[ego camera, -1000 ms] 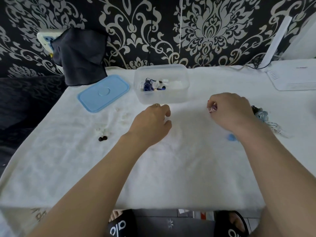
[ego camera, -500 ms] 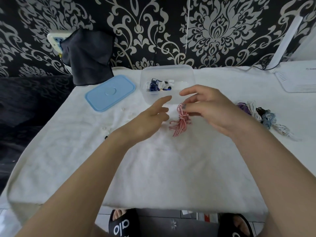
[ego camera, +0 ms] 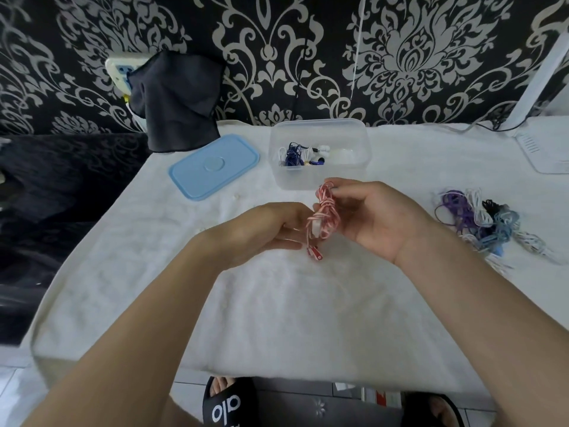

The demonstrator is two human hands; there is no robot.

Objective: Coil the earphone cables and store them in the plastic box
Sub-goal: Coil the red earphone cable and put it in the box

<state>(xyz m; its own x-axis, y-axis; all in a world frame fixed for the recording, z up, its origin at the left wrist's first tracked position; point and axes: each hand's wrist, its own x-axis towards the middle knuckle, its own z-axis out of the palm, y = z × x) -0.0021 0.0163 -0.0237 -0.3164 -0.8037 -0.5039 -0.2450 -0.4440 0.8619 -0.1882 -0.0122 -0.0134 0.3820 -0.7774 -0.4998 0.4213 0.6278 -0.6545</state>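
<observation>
Red-and-white earphone cable point(ego camera: 323, 217) is pinched by raised R hand point(ego camera: 374, 218); its lower strands are gripped by L hand point(ego camera: 271, 231), plastic box point(ego camera: 320, 180) just beyond.

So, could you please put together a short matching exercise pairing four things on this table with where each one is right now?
Things:
1. red-and-white earphones
2. blue lid
3. plastic box
4. pile of tangled earphones

Places:
A. flat on the white towel, left of the box
B. loose on the towel, right of the right hand
C. held up between the left hand and the right hand
D. open at the far side of the towel, with dark blue and white earphones inside

Pairs: 1-C, 2-A, 3-D, 4-B
</observation>
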